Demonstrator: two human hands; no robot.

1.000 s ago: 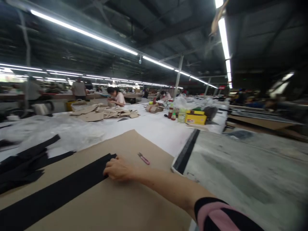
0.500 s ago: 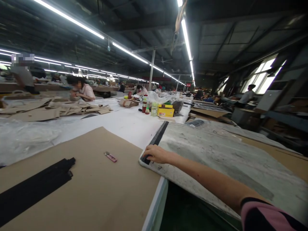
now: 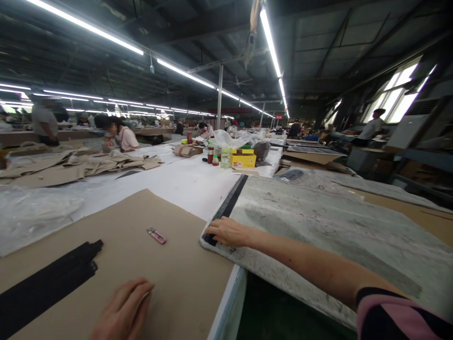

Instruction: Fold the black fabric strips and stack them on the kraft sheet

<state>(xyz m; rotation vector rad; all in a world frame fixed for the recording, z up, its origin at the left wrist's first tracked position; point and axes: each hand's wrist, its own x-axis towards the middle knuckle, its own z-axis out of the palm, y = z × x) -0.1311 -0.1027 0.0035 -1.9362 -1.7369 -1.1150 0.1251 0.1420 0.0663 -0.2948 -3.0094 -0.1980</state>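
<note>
Two bare hands show in the head view, well apart. The right hand is laid, fingers slightly bent, over the near end of a flat, narrow, black strip along the left edge of a broad, grey-white, stained board; whether finger and thumb pinch anything there cannot be told. The left hand is low in the view above a large beige sheet, its fingers drawn close together and blurred; I cannot tell whether anything is between them.

The flat strip lies to the right of and beyond the left hand, directly under the right. Its long axis runs away from the person and leans rightward, so the covered end is the close one and the far end reaches toward the board's far left corner. The right hand is clearly the nearer of the two.

On the other side, a long piece of matt black fabric lies on the beige sheet, slanting away and to the right, with its uneven end just beyond the left hand and to its left. A small pair of pink-handled metal snips rests between the hands, blades pointing away and leftward. Beyond the sheet, the white tabletop carries a bright yellow cardboard box and crumpled clear plastic film.
</note>
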